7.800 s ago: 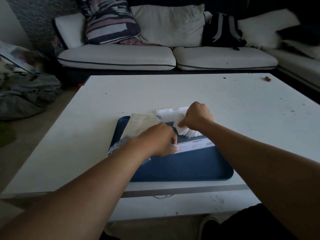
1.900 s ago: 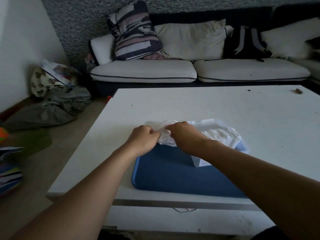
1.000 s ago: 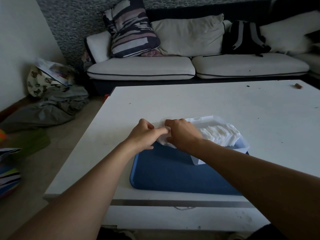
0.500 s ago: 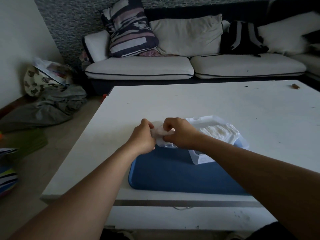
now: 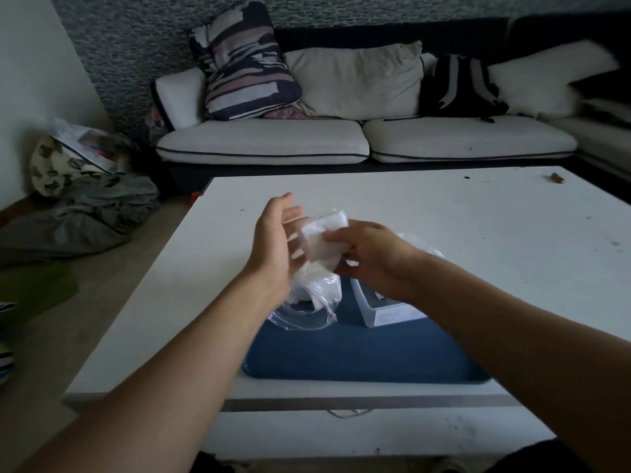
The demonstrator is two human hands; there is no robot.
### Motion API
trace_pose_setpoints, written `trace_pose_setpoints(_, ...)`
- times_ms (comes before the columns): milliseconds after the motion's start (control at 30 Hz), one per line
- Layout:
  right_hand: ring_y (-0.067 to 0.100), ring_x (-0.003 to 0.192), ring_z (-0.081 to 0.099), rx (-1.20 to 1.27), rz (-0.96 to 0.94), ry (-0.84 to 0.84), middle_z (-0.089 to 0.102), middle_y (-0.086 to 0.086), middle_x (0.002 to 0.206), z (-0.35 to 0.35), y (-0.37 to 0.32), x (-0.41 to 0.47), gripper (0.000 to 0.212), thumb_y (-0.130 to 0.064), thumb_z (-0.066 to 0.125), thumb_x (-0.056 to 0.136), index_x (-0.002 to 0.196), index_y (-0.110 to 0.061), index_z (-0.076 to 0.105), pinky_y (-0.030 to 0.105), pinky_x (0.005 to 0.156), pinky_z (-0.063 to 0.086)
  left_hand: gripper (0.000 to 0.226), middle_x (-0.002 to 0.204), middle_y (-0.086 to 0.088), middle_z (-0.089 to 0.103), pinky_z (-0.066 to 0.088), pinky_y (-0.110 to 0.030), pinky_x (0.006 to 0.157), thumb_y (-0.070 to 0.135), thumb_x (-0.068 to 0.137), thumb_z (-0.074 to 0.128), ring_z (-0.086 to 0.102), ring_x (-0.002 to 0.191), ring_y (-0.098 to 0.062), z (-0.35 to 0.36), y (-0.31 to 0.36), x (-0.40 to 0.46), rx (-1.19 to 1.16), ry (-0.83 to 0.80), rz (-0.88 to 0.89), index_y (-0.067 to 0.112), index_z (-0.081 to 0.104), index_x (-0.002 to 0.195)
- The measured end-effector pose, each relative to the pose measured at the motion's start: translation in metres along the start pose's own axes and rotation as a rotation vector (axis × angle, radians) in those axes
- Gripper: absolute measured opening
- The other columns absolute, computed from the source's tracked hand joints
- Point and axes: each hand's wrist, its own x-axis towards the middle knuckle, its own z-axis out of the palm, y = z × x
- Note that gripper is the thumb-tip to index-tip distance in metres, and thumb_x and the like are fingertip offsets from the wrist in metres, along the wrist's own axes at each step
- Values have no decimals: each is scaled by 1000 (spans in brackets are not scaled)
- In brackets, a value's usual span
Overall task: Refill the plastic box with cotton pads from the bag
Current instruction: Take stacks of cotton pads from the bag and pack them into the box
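A clear plastic bag hangs above the blue tray, its open mouth drooping toward the tray's left side. My right hand grips the upper end of the bag, which is crumpled around a white wad of cotton pads. My left hand is held up just left of the wad with fingers spread and straight, palm turned toward the bag, fingertips close to it. The clear plastic box sits on the tray under my right forearm, mostly hidden by it.
The tray lies near the front edge of a white table. A small brown object lies at the table's far right. A sofa with cushions and a dark backpack stands behind. Clothes and bags are piled on the floor at left.
Both hands pinched the bag low by the box a moment ago. Now my right hand has lifted the bag, and my left hand has let go and opened beside it.
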Motion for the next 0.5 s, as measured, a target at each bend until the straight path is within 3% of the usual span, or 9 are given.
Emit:
trace_pose_setpoints(67,19,78,64,-20,7,-4,70,7,87,16,3,-1,19,-11,53,96,108,-6,67,34,74,52,45,95,-8,74,51,-33,68,54,95,50,67,80,-24,18,-4,-8,-36,53,-53,15,67,108)
trace_pose_setpoints(167,16,74,61,-76,-7,91,67,5,81,21,0,1,18,-9,50,95,100,-6,67,31,69,50,45,96,-11,77,56,-38,78,55,97,49,70,84,-28,27,-9,-5,-92,199,-81,16,72,103)
trace_pose_setpoints(300,28,92,67,78,24,78,68,21,105,7,-2,5,19,-4,51,96,109,4,64,41,92,56,52,104,-16,75,60,-39,82,53,96,50,72,93,-31,26,-11,3,-186,178,-147,8,70,114)
trace_pose_setpoints(400,39,107,67,288,69,68,62,30,124,-3,-7,6,30,0,52,96,124,11,55,45,92,58,46,88,-11,71,51,-30,60,44,101,45,65,74,-24,21,-10,5,-186,100,-142,4,67,109)
trace_pose_setpoints(500,38,103,66,419,93,96,55,31,134,-15,-13,7,36,0,53,96,131,8,48,41,84,61,34,91,-12,67,48,-26,51,26,98,47,60,71,-22,16,-5,4,-200,9,-167,1,64,113)
